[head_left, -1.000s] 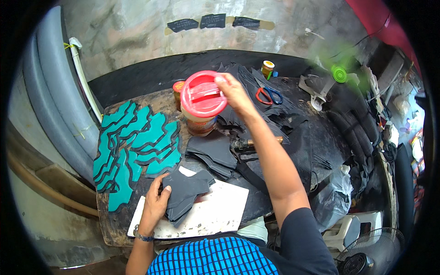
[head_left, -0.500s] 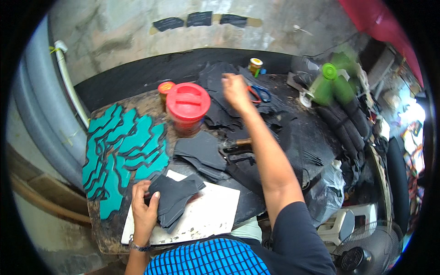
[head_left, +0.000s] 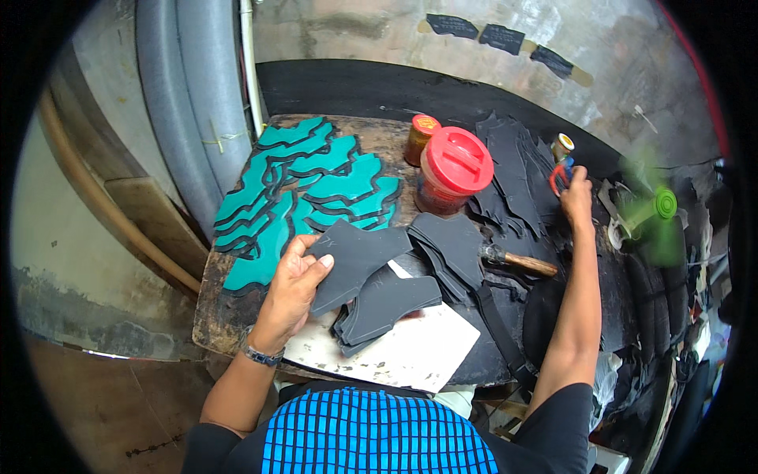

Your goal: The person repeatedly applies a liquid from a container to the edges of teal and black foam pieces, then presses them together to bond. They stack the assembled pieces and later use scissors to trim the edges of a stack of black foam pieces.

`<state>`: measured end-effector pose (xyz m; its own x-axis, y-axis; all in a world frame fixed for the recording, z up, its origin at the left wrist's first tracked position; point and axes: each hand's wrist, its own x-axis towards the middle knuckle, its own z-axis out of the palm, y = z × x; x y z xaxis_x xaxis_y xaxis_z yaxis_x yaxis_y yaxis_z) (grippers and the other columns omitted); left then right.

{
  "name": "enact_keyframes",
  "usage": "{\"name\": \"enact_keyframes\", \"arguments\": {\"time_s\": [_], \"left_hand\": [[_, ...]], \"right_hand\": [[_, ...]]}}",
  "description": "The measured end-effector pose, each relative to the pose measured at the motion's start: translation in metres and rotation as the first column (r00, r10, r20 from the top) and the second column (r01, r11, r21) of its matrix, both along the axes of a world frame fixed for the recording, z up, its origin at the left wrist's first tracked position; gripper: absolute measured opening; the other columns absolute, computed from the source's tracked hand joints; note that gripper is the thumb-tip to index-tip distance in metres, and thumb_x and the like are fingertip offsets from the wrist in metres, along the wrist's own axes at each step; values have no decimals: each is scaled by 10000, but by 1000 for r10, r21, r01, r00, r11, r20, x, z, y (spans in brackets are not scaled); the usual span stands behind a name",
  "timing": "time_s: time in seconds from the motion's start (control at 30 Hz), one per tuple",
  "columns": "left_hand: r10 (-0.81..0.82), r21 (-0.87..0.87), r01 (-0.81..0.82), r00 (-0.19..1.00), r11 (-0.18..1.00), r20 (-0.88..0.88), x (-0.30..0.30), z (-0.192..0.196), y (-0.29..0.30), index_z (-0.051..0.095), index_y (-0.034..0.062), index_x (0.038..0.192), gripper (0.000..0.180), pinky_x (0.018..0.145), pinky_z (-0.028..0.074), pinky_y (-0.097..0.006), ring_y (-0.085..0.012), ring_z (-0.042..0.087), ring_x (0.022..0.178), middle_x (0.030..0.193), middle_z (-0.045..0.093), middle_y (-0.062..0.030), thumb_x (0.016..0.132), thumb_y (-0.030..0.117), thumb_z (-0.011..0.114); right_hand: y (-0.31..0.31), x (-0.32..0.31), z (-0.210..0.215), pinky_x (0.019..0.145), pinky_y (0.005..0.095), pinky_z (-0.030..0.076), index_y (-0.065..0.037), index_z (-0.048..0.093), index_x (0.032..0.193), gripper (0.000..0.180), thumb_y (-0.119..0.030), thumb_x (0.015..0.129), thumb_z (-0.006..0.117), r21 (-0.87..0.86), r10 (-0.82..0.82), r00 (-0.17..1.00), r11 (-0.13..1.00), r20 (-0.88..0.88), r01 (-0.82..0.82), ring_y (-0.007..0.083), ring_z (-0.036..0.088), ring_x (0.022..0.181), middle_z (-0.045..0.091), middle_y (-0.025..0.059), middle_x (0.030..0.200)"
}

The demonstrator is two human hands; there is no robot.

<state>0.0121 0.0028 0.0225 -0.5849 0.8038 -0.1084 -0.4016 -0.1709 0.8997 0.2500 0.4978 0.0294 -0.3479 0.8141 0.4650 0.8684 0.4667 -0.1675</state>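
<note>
Teal cut pieces (head_left: 304,189) lie left of a red-lidded jar (head_left: 452,170); a hammer (head_left: 517,259) lies right

A small craft workshop, likely for leather or shoe parts

A worn wooden surface (head_left: 229,316) against a rough concrete wall (head_left: 355,31) carries teal cut-outs (head_left: 308,189) at left, stacked black cut pieces (head_left: 513,158) at far right, a hammer (head_left: 517,259), red-handled scissors (head_left: 559,175) and a red-lidded jar (head_left: 452,170).

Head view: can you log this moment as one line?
left hand: holds dark cut piece | right hand: at red-handled scissors | red-lidded jar: on table
</note>
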Motion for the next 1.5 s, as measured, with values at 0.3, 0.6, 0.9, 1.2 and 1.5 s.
{"name": "enact_keyframes", "arguments": {"time_s": [0.3, 0.6, 0.9, 1.2, 1.5], "left_hand": [[48, 58, -42, 993, 997, -111, 2, 16, 0, 362, 18, 1353, 476, 741, 611, -318, -204, 704, 881, 1080, 664, -189, 938, -26, 590], [-28, 121, 34, 998, 992, -54, 11, 47, 0, 340, 51, 1409, 526, 673, 654, -409, -355, 723, 884, 1157, 641, -261, 941, 4, 574], [14, 131, 0, 995, 991, -103, 17, 52, -4, 331, 15, 1403, 510, 721, 647, -420, -349, 720, 914, 1162, 638, -269, 950, -1, 563], [-33, 117, 38, 998, 992, -46, 21, 55, -8, 324, 5, 1410, 524, 694, 651, -398, -362, 725, 896, 1150, 643, -271, 949, 3, 572], [-33, 108, 42, 996, 993, -84, 22, 53, -6, 322, 7, 1427, 540, 684, 651, -386, -358, 726, 891, 1160, 645, -254, 949, 11, 576]], "right_hand": [[-253, 4, 46, 366, 255, 444, 20, 416, 1324, 617, -306, 881, 694, -380, 62, 428, 358, -902, -853, 148, 512, 389, 541, 38, 663], [-369, 14, 15, 560, 271, 459, -20, 475, 1392, 656, -533, 984, 491, -800, 402, 702, -159, -588, -579, 112, 545, 635, 487, 11, 725], [-381, 5, 10, 583, 273, 400, -41, 546, 1329, 484, -388, 994, 592, -722, 396, 636, -110, -662, -684, 93, 477, 611, 501, 19, 623], [-387, 3, 10, 593, 265, 413, -30, 577, 1283, 439, -344, 981, 630, -700, 389, 627, -72, -675, -710, 79, 477, 629, 513, 24, 649], [-390, 2, 4, 598, 288, 453, -10, 585, 1252, 425, -307, 960, 670, -693, 400, 634, -7, -662, -720, 110, 544, 634, 581, 79, 671]]}}
